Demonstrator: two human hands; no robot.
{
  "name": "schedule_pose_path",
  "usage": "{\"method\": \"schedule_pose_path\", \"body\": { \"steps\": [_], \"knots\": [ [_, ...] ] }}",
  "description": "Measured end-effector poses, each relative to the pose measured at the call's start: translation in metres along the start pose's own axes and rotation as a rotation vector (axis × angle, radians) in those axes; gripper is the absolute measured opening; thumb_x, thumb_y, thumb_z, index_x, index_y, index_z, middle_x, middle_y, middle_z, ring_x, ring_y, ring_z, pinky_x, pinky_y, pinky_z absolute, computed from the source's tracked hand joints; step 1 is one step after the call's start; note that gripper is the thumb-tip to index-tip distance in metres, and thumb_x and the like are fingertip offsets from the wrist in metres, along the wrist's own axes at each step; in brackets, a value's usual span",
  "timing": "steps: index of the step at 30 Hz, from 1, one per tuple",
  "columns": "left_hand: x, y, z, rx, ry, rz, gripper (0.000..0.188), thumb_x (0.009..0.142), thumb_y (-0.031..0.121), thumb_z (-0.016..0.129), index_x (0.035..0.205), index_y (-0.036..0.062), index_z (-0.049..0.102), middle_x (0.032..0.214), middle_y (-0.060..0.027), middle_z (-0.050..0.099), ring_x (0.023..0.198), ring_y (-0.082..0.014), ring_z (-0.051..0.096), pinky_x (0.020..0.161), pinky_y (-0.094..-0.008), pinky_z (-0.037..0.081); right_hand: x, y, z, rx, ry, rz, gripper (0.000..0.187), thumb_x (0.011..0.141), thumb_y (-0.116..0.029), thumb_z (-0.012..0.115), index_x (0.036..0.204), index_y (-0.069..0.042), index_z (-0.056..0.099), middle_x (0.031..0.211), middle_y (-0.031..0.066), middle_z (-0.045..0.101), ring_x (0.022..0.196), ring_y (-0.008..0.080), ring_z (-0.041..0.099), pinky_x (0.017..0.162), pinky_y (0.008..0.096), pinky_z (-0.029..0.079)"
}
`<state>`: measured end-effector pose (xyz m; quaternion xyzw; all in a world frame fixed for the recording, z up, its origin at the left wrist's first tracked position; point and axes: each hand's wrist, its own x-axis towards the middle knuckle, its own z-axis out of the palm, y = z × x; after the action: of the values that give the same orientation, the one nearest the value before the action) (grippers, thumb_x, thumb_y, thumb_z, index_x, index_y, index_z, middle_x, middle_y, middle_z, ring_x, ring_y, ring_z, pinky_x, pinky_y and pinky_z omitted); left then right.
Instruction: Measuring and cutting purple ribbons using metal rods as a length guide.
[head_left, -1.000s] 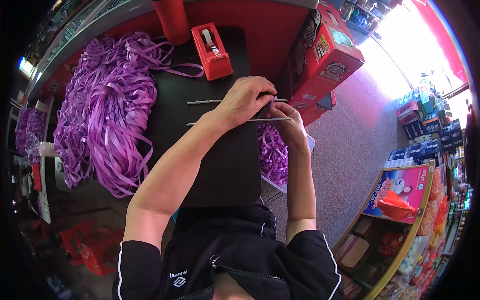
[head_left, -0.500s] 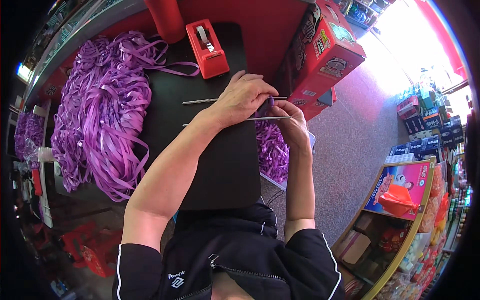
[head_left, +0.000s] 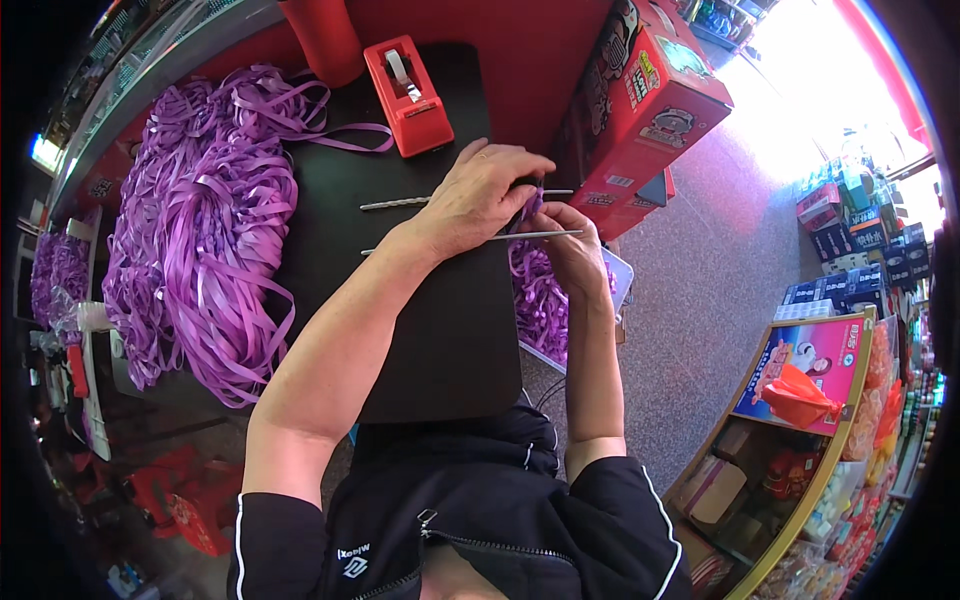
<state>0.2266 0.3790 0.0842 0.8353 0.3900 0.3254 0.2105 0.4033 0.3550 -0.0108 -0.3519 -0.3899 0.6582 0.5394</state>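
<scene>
We worked over the flat black board [head_left: 420,300], with the big heap of loose purple ribbon [head_left: 200,220] at its nine o'clock and the red plastic tape dispenser [head_left: 405,80] at twelve. Our left hand [head_left: 480,195] pinched a small purple ribbon piece [head_left: 532,205] at the board's three o'clock edge; our right hand [head_left: 570,245] gripped the thin metal rod [head_left: 470,240]. That rod's long axis ran nine-to-three, tip toward three. We judged keeping the ribbon taut against it mattered most.
</scene>
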Motion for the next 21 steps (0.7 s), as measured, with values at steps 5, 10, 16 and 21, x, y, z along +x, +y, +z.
{"method": "schedule_pose_path", "body": {
  "steps": [5,10,16,21],
  "knots": [
    [0.0,-0.007,0.0,-0.074,-0.004,0.003,0.016,0.087,0.016,0.061,0.099,0.0063,0.066,0.104,-0.0072,0.066,0.122,-0.0293,0.05,0.109,-0.0448,0.028,0.002,0.002,0.0,0.026,-0.013,-0.016,0.018,0.088,-0.016,0.067,0.097,0.0,0.065,0.083,0.0053,0.068,0.075,0.0092,0.063,0.069,0.0209,0.049],
    [0.001,-0.007,0.002,0.043,-0.044,-0.04,0.017,0.089,0.019,0.06,0.097,0.0055,0.067,0.104,-0.0059,0.066,0.122,-0.0286,0.05,0.109,-0.0472,0.027,0.001,-0.003,0.007,-0.06,0.019,-0.023,0.019,0.088,-0.015,0.066,0.1,0.0,0.066,0.084,0.003,0.068,0.077,0.0073,0.061,0.069,0.0199,0.047],
    [0.002,-0.007,0.002,0.04,-0.03,-0.008,0.019,0.088,0.02,0.06,0.097,0.0051,0.068,0.112,-0.007,0.064,0.124,-0.0285,0.048,0.109,-0.0452,0.028,0.006,-0.011,0.005,-0.281,0.093,-0.183,0.028,0.088,-0.008,0.061,0.115,-0.001,0.062,0.094,0.0007,0.066,0.082,0.0045,0.055,0.07,0.0197,0.044],
    [-0.002,-0.012,0.006,0.053,0.008,-0.003,0.019,0.088,0.019,0.06,0.097,0.0056,0.069,0.117,-0.009,0.062,0.126,-0.0293,0.046,0.108,-0.0444,0.028,0.011,-0.02,0.009,-0.369,0.006,-0.153,0.031,0.088,-0.007,0.06,0.119,-0.003,0.061,0.096,0.0007,0.065,0.081,0.0043,0.054,0.07,0.0199,0.044]
  ]
}}
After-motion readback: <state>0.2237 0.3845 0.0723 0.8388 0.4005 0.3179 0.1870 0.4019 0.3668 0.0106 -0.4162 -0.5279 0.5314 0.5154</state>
